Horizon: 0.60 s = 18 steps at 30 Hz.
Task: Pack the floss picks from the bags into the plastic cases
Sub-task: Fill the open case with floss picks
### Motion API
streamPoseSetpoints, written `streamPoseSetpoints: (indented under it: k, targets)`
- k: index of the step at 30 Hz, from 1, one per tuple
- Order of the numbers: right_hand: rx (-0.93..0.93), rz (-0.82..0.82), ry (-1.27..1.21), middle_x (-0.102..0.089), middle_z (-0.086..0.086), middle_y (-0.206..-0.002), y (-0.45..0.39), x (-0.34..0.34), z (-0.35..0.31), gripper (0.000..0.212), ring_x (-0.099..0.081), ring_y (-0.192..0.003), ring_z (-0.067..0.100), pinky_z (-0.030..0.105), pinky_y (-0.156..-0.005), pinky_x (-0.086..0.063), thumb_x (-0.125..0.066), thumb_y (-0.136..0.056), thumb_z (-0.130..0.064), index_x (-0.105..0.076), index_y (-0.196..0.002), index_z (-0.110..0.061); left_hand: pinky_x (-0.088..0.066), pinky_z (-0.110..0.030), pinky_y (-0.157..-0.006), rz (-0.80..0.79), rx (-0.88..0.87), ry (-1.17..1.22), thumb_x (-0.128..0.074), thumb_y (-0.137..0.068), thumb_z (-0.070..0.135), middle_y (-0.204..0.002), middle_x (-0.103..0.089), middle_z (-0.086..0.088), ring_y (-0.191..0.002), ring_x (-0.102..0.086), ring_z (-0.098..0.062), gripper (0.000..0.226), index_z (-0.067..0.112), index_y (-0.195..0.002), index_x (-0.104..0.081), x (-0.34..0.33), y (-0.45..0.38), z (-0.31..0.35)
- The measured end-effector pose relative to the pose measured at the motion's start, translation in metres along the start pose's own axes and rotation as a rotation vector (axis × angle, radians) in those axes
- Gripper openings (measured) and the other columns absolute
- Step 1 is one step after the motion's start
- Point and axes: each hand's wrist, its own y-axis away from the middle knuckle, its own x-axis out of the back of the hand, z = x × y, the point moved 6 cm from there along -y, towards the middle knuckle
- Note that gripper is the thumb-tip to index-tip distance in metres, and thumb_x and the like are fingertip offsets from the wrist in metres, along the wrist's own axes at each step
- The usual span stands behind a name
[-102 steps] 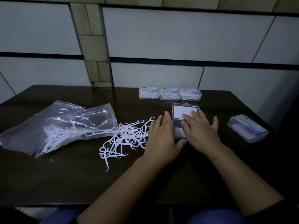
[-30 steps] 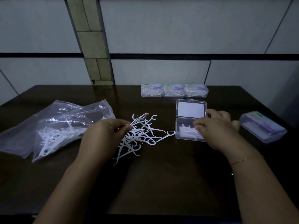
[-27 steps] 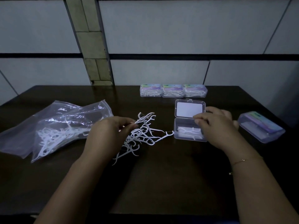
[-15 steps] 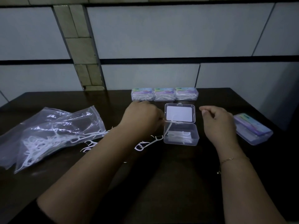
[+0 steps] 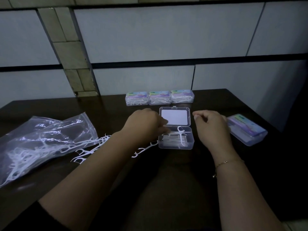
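Your left hand (image 5: 146,125) at left edge of open case (image 5: 176,138), grip pinching floss picks (image 5: 175,133) over its tray. Your right hand (image 5: 212,129) just right of case, fingers loosely curled, grip on nothing. Loose picks (image 5: 90,151) on bench (image 5: 166,180) beside clear bags (image 5: 41,142). Three filled cases (image 5: 159,97) at far edge; another closed case (image 5: 246,129) far right.

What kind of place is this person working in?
Probably a small hand-packing workstation, not a factory line: a dark table against a tiled wall, with three filled cases lined up and bags of loose floss picks.
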Motion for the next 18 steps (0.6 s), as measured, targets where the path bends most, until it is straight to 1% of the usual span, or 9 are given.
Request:
streamPoseSetpoints:
  k: [3, 5, 7, 9, 10, 12, 14, 16, 18]
  targets:
    - [0.060, -0.123, 0.107, -0.047, -0.007, -0.134, 0.005, 0.002, -0.007, 0.017, -0.030, -0.129, 0.020, 0.043, -0.104, -0.028, -0.054, -0.093, -0.020, -0.063, -0.096, -0.034, -0.042, -0.026, -0.077, 0.069, -0.006, 0.041, -0.056, -0.090, 0.044, -0.110, -0.067, 0.008, -0.100, -0.055, -0.015, 0.027, 0.030, -0.109, -0.070, 0.003, 0.012, -0.006]
    - [0.110, -0.203, 0.191, -0.039, -0.008, -0.140, 0.009, 0.002, -0.013, 0.022, -0.022, -0.134, 0.018, 0.042, -0.106, -0.022, -0.057, -0.091, -0.016, -0.059, -0.089, -0.038, -0.042, -0.025, -0.073, 0.096, -0.012, 0.064, -0.057, -0.089, 0.043, -0.104, -0.067, 0.009, -0.093, -0.053, -0.012, 0.023, 0.034, -0.105, -0.071, 0.004, 0.018, -0.006]
    - [0.150, -0.242, 0.228, -0.030, -0.009, -0.147, 0.011, -0.001, -0.018, 0.032, -0.016, -0.137, 0.018, 0.041, -0.107, -0.017, -0.055, -0.089, -0.010, -0.057, -0.091, -0.042, -0.041, -0.025, -0.070, 0.135, 0.023, 0.063, -0.054, -0.087, 0.052, -0.099, -0.065, 0.009, -0.089, -0.051, -0.009, 0.029, 0.035, -0.103, -0.071, 0.004, 0.020, -0.001]
    - [0.147, -0.281, 0.252, -0.022, -0.010, -0.151, 0.009, -0.009, -0.018, 0.046, -0.013, -0.138, 0.019, 0.039, -0.107, -0.017, -0.051, -0.089, -0.005, -0.056, -0.100, -0.049, -0.040, -0.026, -0.070, 0.148, 0.092, 0.054, -0.047, -0.082, 0.067, -0.100, -0.063, 0.007, -0.090, -0.049, -0.009, 0.047, 0.034, -0.104, -0.071, 0.002, 0.017, 0.008]
    - [0.123, -0.305, 0.264, -0.019, -0.010, -0.153, 0.008, -0.014, -0.016, 0.050, -0.013, -0.139, 0.021, 0.040, -0.107, -0.018, -0.050, -0.090, -0.004, -0.056, -0.107, -0.051, -0.042, -0.027, -0.073, 0.124, 0.129, 0.042, -0.042, -0.080, 0.074, -0.104, -0.061, 0.005, -0.095, -0.048, -0.011, 0.057, 0.033, -0.108, -0.069, -0.001, 0.014, 0.013]
    - [0.075, -0.328, 0.276, -0.015, -0.009, -0.155, 0.004, -0.019, -0.010, 0.053, -0.014, -0.138, 0.024, 0.040, -0.107, -0.021, -0.051, -0.091, -0.005, -0.054, -0.119, -0.050, -0.043, -0.033, -0.084, 0.017, 0.191, -0.013, -0.034, -0.074, 0.083, -0.115, -0.057, 0.000, -0.105, -0.047, -0.017, 0.076, 0.029, -0.117, -0.064, -0.009, 0.008, 0.023]
    - [0.049, -0.346, 0.274, -0.014, -0.008, -0.155, 0.001, -0.023, -0.005, 0.054, -0.016, -0.137, 0.025, 0.040, -0.107, -0.023, -0.052, -0.091, -0.007, -0.052, -0.125, -0.048, -0.040, -0.037, -0.090, -0.108, 0.222, -0.057, -0.033, -0.071, 0.086, -0.123, -0.054, -0.005, -0.111, -0.045, -0.023, 0.085, 0.025, -0.124, -0.059, -0.017, 0.001, 0.026]
    - [0.030, -0.375, 0.269, -0.013, -0.008, -0.155, 0.000, -0.027, -0.003, 0.054, -0.016, -0.137, 0.026, 0.039, -0.107, -0.023, -0.054, -0.090, -0.008, -0.051, -0.127, -0.047, -0.039, -0.039, -0.092, -0.202, 0.229, -0.038, -0.036, -0.074, 0.084, -0.129, -0.052, -0.007, -0.117, -0.043, -0.025, 0.083, 0.024, -0.127, -0.057, -0.021, -0.004, 0.026]
    - [0.013, -0.388, 0.280, -0.012, -0.007, -0.155, 0.001, -0.028, -0.003, 0.050, -0.014, -0.138, 0.027, 0.040, -0.108, -0.022, -0.056, -0.090, -0.012, -0.052, -0.127, -0.046, -0.039, -0.039, -0.092, -0.257, 0.229, 0.026, -0.042, -0.079, 0.075, -0.127, -0.054, -0.005, -0.118, -0.043, -0.026, 0.069, 0.026, -0.124, -0.060, -0.021, -0.005, 0.025]
